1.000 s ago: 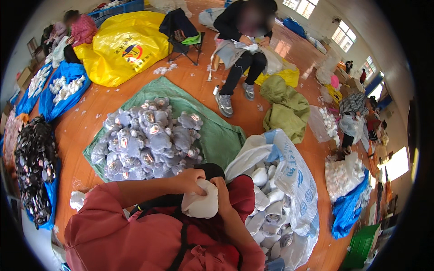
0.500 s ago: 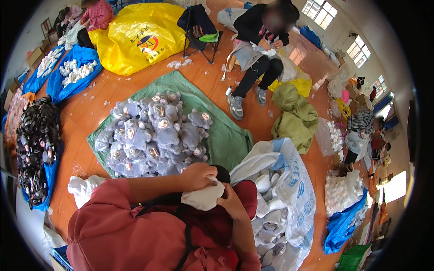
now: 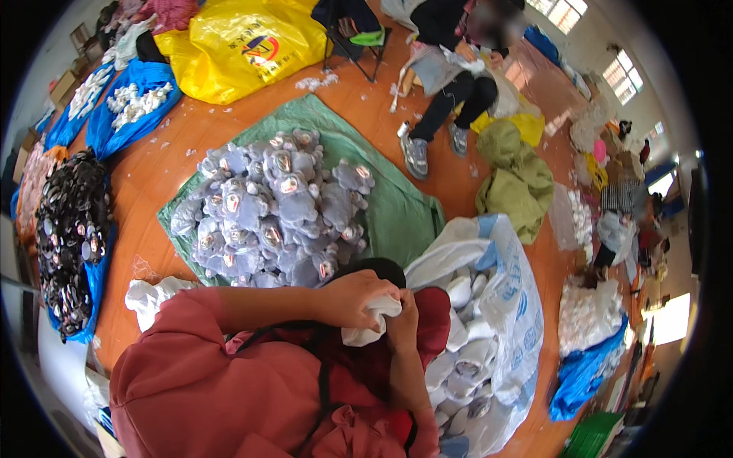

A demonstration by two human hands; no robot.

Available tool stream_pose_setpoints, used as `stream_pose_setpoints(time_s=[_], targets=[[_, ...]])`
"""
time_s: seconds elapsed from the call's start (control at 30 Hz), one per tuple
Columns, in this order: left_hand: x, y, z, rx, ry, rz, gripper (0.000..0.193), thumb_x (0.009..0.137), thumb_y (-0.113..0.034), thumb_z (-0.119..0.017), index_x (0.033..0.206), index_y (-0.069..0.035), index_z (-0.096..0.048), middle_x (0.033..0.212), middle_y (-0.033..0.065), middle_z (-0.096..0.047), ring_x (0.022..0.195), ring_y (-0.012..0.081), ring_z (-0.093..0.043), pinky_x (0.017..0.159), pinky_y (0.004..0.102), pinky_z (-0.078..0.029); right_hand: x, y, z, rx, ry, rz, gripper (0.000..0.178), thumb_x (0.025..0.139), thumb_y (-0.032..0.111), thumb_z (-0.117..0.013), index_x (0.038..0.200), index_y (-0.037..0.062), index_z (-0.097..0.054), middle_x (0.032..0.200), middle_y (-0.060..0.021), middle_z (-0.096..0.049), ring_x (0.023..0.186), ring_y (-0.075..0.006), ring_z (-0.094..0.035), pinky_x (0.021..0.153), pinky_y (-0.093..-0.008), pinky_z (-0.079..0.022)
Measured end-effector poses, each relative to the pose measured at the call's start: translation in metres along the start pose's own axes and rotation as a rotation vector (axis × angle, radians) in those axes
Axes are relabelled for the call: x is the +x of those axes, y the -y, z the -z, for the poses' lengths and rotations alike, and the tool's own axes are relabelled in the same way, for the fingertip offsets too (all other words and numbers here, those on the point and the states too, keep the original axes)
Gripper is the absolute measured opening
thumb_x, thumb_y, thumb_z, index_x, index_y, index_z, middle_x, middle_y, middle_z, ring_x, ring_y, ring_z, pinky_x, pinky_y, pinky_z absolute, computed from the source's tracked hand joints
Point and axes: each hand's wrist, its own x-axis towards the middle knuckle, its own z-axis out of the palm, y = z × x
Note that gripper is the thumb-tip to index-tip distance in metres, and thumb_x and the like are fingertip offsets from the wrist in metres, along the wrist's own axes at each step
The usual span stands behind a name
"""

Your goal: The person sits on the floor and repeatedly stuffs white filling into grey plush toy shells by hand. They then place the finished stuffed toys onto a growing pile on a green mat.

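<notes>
Over my lap, both hands are closed on a small white fabric piece (image 3: 369, 324), soft and crumpled, its kind not clear. My left hand (image 3: 359, 298) grips its upper side, fingers bent over the cloth. My right hand (image 3: 403, 320) pinches its right edge, close against the left fingertips. Just beyond my hands lies a heap of grey plush toys (image 3: 294, 202) with light, printed face patches. To the right, an open white woven sack (image 3: 513, 336) holds grey and white stuffed plush parts (image 3: 467, 359).
The grey toys lie on a green sheet (image 3: 401, 217). An olive sack (image 3: 515, 187) slumps beyond the white one. Dark plush toys (image 3: 72, 229) fill a blue sheet at left. A large yellow bag (image 3: 237, 53) and a folding chair (image 3: 355, 38) stand farther off; a seated person (image 3: 458, 91) handles white material.
The white fabric piece was spread flatter between my hands and is now bunched up, with the hands closer together. The whole view has shifted slightly.
</notes>
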Motion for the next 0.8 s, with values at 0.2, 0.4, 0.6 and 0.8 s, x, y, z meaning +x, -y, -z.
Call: stream_pose_setpoints(time_s=[0.2,0.4,0.6,0.8], targets=[[-0.033,0.003,-0.010,0.423,-0.098,-0.289,0.071,0.063,-0.019,-0.083,0.129,-0.014,-0.058,0.136,0.0144,-0.046,0.121,0.0408,-0.045,0.100,0.0457,-0.043,0.003,-0.008,-0.011,-0.178,-0.063,0.205,0.022,0.079,0.005,-0.070,0.083,0.0043,-0.048,0.072,-0.0078,-0.049,0.068,-0.0163,-0.048,0.064,-0.0313,-0.044],[-0.028,0.032,-0.029,0.505,-0.439,-0.444,0.067,0.062,-0.011,-0.082,0.124,-0.009,-0.056,0.128,0.0173,-0.052,0.114,0.0403,-0.051,0.095,0.0491,-0.045,0.006,-0.016,-0.027,-0.138,-0.237,0.193,0.023,0.076,-0.002,-0.067,0.086,0.0043,-0.047,0.076,-0.0043,-0.048,0.071,-0.0148,-0.045,0.066,-0.0280,-0.043],[-0.018,0.031,-0.037,0.259,-0.558,-0.110,0.073,0.058,-0.008,-0.083,0.124,-0.006,-0.052,0.122,0.0179,-0.050,0.112,0.0405,-0.050,0.094,0.0464,-0.044,0.004,-0.015,-0.030,-0.039,-0.332,0.089,0.025,0.076,-0.009,-0.063,0.095,0.0021,-0.051,0.091,-0.0055,-0.057,0.083,-0.0152,-0.054,0.078,-0.0283,-0.047],[-0.016,0.029,-0.024,0.308,-0.530,-0.013,0.076,0.057,-0.013,-0.087,0.121,-0.007,-0.048,0.122,0.0198,-0.046,0.110,0.0397,-0.051,0.093,0.0450,-0.046,0.009,-0.012,-0.006,0.035,-0.082,0.279,0.041,0.077,-0.003,-0.069,0.112,0.0034,-0.050,0.118,-0.0119,-0.052,0.110,-0.0234,-0.053,0.091,-0.0322,-0.047]])
